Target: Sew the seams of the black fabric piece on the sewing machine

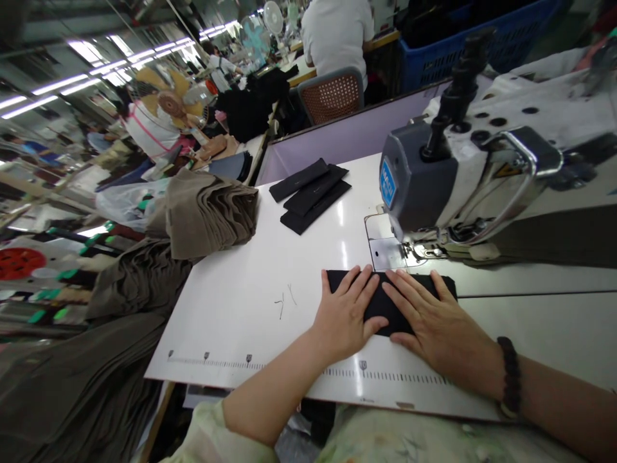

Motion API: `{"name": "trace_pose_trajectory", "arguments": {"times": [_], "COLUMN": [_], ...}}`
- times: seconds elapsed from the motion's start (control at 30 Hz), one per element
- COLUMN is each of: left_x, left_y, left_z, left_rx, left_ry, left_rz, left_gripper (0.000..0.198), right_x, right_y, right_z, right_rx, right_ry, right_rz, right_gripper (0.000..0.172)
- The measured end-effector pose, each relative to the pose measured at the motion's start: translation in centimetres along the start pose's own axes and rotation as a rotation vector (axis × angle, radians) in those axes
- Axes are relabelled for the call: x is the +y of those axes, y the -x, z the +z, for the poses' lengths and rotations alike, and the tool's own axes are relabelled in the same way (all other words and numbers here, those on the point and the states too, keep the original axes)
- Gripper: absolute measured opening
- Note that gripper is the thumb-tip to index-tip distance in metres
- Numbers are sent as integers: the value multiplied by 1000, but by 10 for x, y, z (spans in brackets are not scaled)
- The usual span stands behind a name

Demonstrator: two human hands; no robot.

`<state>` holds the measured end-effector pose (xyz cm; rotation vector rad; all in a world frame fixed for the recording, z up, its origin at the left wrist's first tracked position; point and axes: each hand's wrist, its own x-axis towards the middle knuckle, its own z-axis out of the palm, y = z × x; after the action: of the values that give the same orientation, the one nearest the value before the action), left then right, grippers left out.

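A dark folded fabric piece (391, 312) lies flat on the white sewing table (231, 308), just in front of the sewing machine's needle plate (384, 251). My left hand (348, 314) rests on its left part, fingers stretched out and palm down. On the right part lies my right hand (434, 321), also flat with its fingers spread. Both thumbs point inward over the fabric's near edge. The presser foot (427, 252) of the sewing machine (419, 167) is just beyond my right fingertips. Several black fabric strips (313, 190) overlap farther back on the table.
Stacked brown-olive fabric pieces (207, 215) stand at the table's left edge, with more cloth (81, 379) below. Olive fabric (554, 241) lies behind the machine's foot. Loose threads (284, 302) and a printed ruler (289, 368) mark the tabletop. A seated person (337, 38) works beyond the partition.
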<state>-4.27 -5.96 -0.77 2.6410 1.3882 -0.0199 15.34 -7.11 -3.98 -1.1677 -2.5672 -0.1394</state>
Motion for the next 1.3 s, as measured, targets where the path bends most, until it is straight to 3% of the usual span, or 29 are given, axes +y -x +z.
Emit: {"name": "trace_pose_trajectory", "arguments": {"times": [0.27,0.4,0.53,0.6,0.7,0.77,0.87,0.93,1.03,1.3], "left_x": [-1,-1,-19,-32,-42,-38,-21,-11,-7,-11], "left_y": [0,0,-8,-16,-29,-36,-42,-46,-52,-72], "left_z": [3,1,-8,-18,-33,-38,-35,-29,-22,-27], "left_rx": [3,-11,-48,-43,-27,-50,-24,28,58,20], "left_ry": [-10,-4,-48,-90,-131,-116,-62,-34,-26,-57], "left_rz": [7,15,71,135,273,315,235,163,134,191], "left_gripper": [66,73,75,70,41,36,30,44,57,50], "right_x": [-4,-3,10,23,43,55,68,74,80,88], "right_y": [-2,-2,0,2,3,1,-6,-10,-14,-10], "right_z": [-3,-4,-15,-24,-35,-38,-38,-36,-31,-24], "right_rx": [-11,-18,-18,-22,-17,-3,-3,-4,17,42], "right_ry": [-48,-52,-98,-137,-148,-154,-201,-226,-240,-212], "right_rz": [61,59,45,13,-129,-228,-333,-366,-341,-243], "right_gripper": [64,61,49,38,30,29,28,28,30,31]}}
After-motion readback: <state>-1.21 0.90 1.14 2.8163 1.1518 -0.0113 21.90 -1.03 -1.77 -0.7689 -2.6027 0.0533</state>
